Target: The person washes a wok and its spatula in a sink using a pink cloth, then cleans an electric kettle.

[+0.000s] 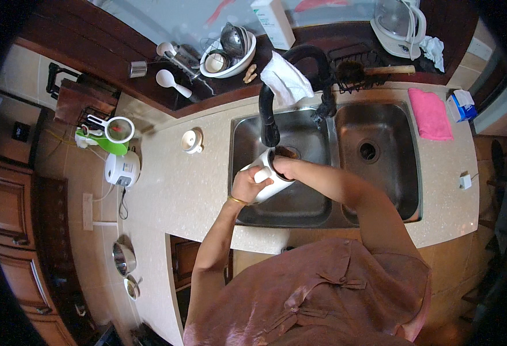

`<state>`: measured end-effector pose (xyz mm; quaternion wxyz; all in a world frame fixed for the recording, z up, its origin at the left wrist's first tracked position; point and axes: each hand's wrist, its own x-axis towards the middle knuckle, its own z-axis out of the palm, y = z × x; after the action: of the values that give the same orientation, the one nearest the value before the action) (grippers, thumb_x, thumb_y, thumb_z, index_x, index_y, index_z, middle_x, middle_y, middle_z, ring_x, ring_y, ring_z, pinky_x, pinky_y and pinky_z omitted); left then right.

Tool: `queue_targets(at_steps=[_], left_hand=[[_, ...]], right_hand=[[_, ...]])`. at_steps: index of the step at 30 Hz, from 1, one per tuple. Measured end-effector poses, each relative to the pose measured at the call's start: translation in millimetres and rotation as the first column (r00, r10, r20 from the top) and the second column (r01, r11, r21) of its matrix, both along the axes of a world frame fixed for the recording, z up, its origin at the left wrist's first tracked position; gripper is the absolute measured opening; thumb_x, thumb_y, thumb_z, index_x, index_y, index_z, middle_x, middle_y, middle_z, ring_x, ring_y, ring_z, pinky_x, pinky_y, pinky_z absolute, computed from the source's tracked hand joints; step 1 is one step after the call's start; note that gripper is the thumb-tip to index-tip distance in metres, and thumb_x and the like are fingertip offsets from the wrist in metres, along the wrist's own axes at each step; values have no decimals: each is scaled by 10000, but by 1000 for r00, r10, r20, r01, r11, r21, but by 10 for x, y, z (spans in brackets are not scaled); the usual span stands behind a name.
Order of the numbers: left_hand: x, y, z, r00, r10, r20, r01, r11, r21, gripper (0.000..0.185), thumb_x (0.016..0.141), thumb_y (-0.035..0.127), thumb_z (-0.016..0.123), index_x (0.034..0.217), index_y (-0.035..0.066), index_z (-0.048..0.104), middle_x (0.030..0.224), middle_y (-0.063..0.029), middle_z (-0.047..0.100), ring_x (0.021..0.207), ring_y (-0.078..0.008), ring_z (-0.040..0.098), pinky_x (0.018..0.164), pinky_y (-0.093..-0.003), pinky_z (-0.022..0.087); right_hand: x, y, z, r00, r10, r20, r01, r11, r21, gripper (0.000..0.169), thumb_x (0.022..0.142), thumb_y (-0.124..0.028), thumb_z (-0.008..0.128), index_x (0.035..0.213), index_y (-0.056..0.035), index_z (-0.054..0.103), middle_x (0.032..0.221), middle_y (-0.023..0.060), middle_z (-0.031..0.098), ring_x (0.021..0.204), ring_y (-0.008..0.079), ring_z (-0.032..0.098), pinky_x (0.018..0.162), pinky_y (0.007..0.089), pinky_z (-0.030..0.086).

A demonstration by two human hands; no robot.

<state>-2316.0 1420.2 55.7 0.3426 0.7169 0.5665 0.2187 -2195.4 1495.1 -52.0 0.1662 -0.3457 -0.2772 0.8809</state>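
My left hand (249,186) grips the handle of a white jug (264,190) with a dark inside. The jug is tilted over the left basin (309,203) of a steel double sink, its mouth toward the upper right. Into that mouth reaches my right hand (283,168); its fingers are hidden inside, so I cannot see whether they hold anything. Just above the jug hangs the head of a black faucet (270,134). A white cloth or paper towel (284,80) is draped over the faucet. Part of the basin's drain (290,152) shows behind the right hand.
The right basin (378,186) has an open drain. A pink cloth (430,114) and a blue tissue pack (461,106) lie right of it. A round cream lid-like piece (191,141) sits left of the sink. A wooden-handled brush (387,70) and a dish-filled white bowl (240,65) line the ledge.
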Motion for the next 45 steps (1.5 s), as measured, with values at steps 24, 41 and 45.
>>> queue_targets(at_steps=[24,41,45], left_hand=[[-145,-13,150,996,-81,29,81,997,-1,263,689,194,761,846,28,630,735,-155,630,680,-253,638,626,-326,484],[-19,-97,40,975,-168,-145,186,975,121,299,686,239,747,901,65,634,778,-156,621,736,-343,606,636,-382,473],[-27,-60,53,979,-131,-158,150,982,116,304,698,238,744,908,51,628,791,-170,621,743,-348,605,643,-376,475]], right_hand=[[556,-208,1443,780,24,625,-624,-56,780,360,699,-254,640,1016,-85,619,974,160,634,869,272,606,759,375,446],[178,-188,-94,840,-1,542,-414,644,643,398,789,-270,547,1072,7,590,1175,218,544,1068,330,538,879,431,421],[293,-207,445,627,-323,709,-485,550,680,257,757,-164,523,890,10,658,941,196,641,884,335,622,763,416,485]])
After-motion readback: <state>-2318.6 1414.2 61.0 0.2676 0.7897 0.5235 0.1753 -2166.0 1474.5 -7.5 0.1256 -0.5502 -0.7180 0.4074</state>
